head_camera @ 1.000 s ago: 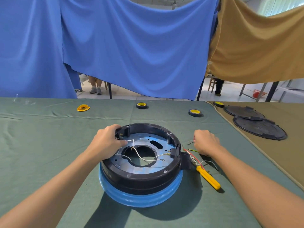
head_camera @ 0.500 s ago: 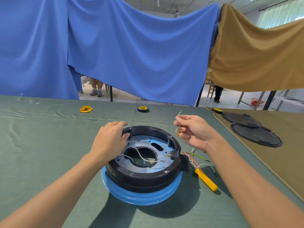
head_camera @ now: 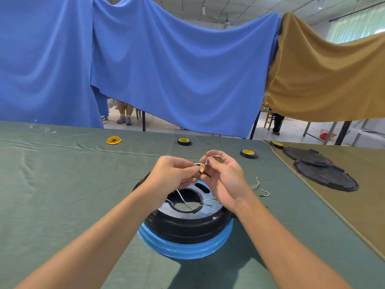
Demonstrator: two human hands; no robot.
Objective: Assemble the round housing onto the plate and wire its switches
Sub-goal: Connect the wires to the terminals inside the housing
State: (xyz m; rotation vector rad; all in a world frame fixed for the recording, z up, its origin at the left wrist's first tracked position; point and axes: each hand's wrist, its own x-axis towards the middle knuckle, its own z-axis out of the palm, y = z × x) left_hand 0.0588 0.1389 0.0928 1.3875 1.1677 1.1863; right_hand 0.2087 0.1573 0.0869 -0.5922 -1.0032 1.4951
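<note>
White wire (head_camera: 199, 164), left hand (head_camera: 173, 175) off housing (head_camera: 187, 226), now pinching

Left hand (head_camera: 173, 174), right hand (head_camera: 227, 181): shown bare. Left forearm (head_camera: 100, 232), right forearm (head_camera: 281, 236): shown bare to the frame edge.

We see a bright, evenly lit scene. Daylight enters through the window (head_camera: 354, 28) at upper right, which is washed pale and slightly blown out. The round housing (head_camera: 187, 226) throws a soft, dark shadow toward us and to the right on the green table cloth (head_camera: 62, 184). The metal plate (head_camera: 163, 209) inside it carries a pale bluish sheen. Focus is sharp at centre, where the thin white wire (head_camera: 199, 164) reads cleanly. The wide lens bows the far table edge and stretches the 2 forearms (head_camera: 83, 247) toward the lower corners, where detail softens slightly.
</note>
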